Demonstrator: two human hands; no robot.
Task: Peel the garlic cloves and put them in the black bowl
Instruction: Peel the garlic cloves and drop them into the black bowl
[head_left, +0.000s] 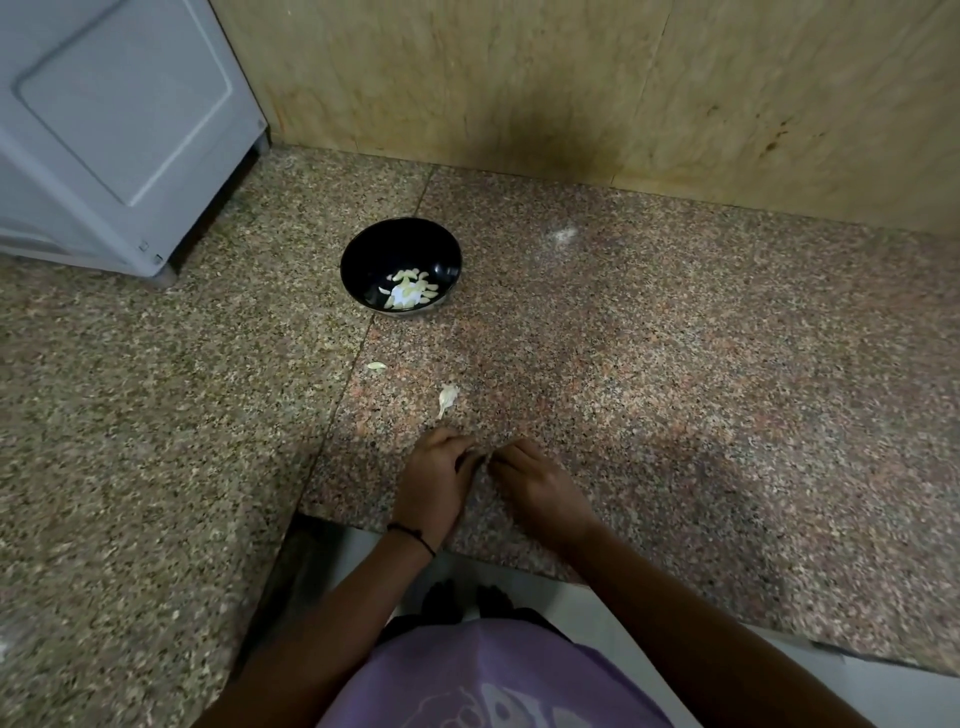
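- While both hands meet low in the middle of the view, near the front edge of a speckled granite counter (675, 364), their fingertips come together on a tiny pale garlic clove (487, 457). It is too small and blurred to tell whether its skin is on.
- The left hand (434, 483) has its fingers curled inward and pinches the clove from the left. A thin black thread bracelet (413, 535) circles that wrist.
- The right hand (537, 486) mirrors it, fingers bent and close together, pinching the same clove from the right.
- A black bowl (384, 249) sits on the counter well beyond the hands, toward the back and slightly left.
- Peeled garlic cloves (410, 291) lie in a pale heap at the bottom of the bowl.
- Between the bowl and the hands, two bits lie on the bare stone. A small pale garlic piece (376, 366) lies nearer the bowl, and a white papery garlic piece (448, 397) with a thin tail lies just beyond the left hand.
- A faint white smudge (563, 235) marks the counter to the right of the bowl.
- A white appliance (114, 130) stands on the counter in the upper left corner.
- A yellowish stone wall (571, 78) runs along the back, with a dark stain behind the bowl.
- At the bottom edge a purple shirt (467, 680) shows, and the person's feet (441, 603) appear dimly on a pale floor below the counter edge.
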